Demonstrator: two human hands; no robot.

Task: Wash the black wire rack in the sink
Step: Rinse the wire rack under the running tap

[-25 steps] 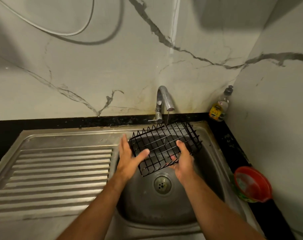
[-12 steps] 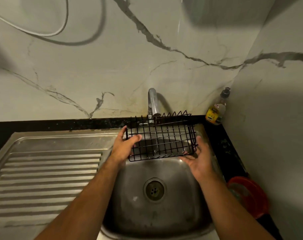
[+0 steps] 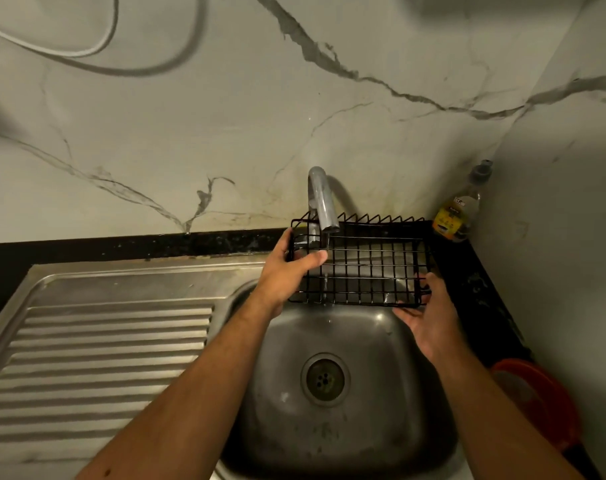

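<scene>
Steel sink (image 3: pixel 415 427) | bottle (image 3: pixel 458 212) corner | faucet (image 3: pixel 322 202) over rack (image 3: pixel 370 268) | left hand (image 3: pixel 287 271), right hand (image 3: pixel 429 320) grip rack

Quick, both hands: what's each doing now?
Left hand: grips the black wire rack at its left end.
Right hand: fingers hold the rack's right corner.

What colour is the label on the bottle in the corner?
The label is yellow with dark print, on the bottle; the head view shows it.

Left grip (image 3: pixel 287 271) curled; right grip (image 3: pixel 429 317) cupped
</scene>
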